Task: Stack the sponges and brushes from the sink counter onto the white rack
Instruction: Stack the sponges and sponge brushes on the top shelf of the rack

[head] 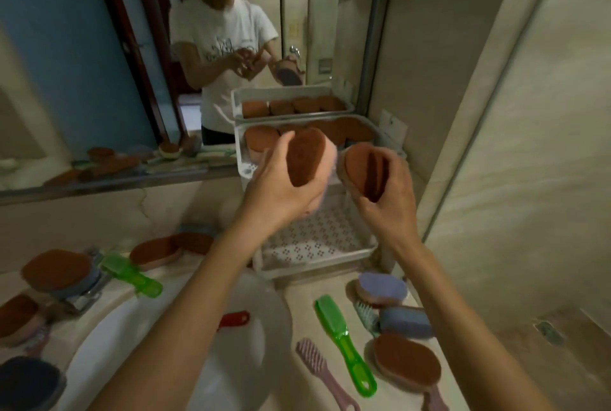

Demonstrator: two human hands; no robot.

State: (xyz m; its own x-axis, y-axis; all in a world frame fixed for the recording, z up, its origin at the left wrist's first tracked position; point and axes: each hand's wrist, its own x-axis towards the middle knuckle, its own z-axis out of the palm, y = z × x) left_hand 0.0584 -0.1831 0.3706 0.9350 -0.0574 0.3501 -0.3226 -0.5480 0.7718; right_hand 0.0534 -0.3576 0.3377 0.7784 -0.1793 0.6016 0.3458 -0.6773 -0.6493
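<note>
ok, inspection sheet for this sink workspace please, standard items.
surface: beige counter around a white sink.
job's things: white rack, upper tier lined with sponges, lower tray bare where visible; loose sponges and brushes lie both sides of the sink.
clutter: nothing seen.
hands: left hand grips a brown sponge, right hand grips a sponge pair, both before the rack.
cables: nothing seen.
surroundings: mirror behind, tiled wall right.
</note>
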